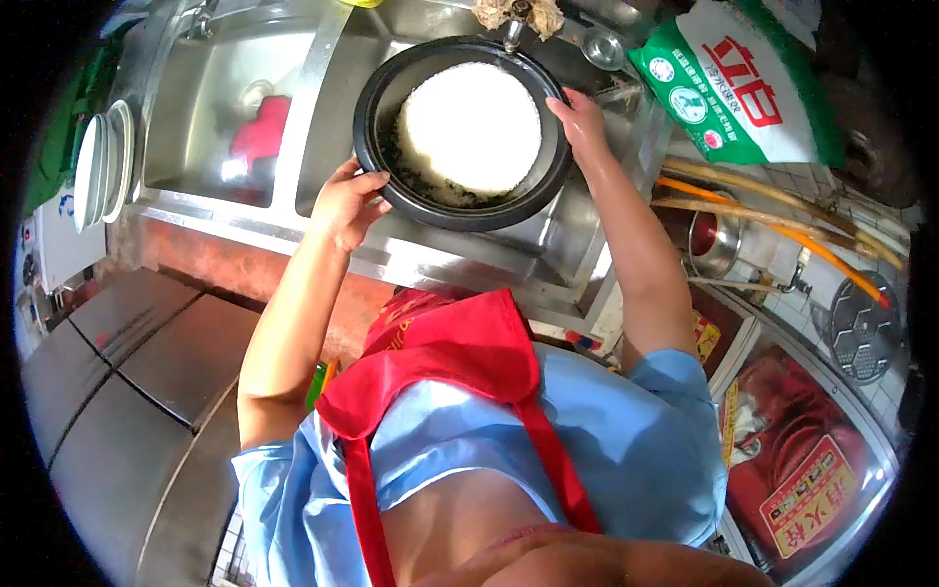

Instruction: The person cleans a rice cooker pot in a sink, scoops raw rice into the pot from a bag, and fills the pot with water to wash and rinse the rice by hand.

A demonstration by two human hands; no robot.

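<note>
A round black-rimmed pot (462, 217) is held over the right sink basin, under the tap (514, 37). White foam or cloudy liquid (471, 127) fills most of it, with dark bits along its lower left inside edge. My left hand (347, 203) grips the rim at the lower left, thumb on top and fingers curled beneath. On the upper right side, my right hand (581, 122) is closed on the same rim, its fingers partly hidden behind the pot.
The left basin (205, 117) holds water and a red item (261, 132). White plates (106, 166) stand at the far left. A green and white bag (734, 88), sticks (812, 207) and a metal pot (717, 247) are on the right.
</note>
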